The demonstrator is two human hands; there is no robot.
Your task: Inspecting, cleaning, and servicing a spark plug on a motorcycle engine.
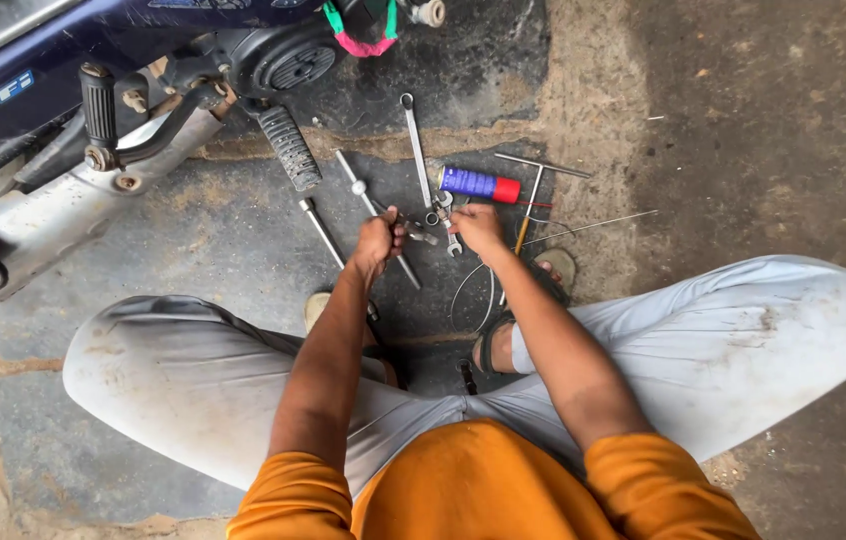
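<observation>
I squat over a patch of oily ground strewn with tools. My left hand (pixel 379 240) is closed around a small metal part (pixel 421 236) that sticks out to its right. My right hand (pixel 476 226) grips a small spanner (pixel 451 240), whose end meets that part between the two hands. Just beyond the hands lie a long spanner (pixel 415 145) and a blue spray can with a red cap (pixel 480 184).
A dark blue motorcycle (pixel 93 60) stands at the upper left, with its exhaust (pixel 53 215), footpeg (pixel 289 148) and engine cover (pixel 293 62) close by. A socket bar (pixel 363 195), a rod (pixel 321 230), thin metal rods (pixel 543 165) and a wire loop (pixel 471 295) lie around. My sandalled feet (pixel 491 345) flank the tools.
</observation>
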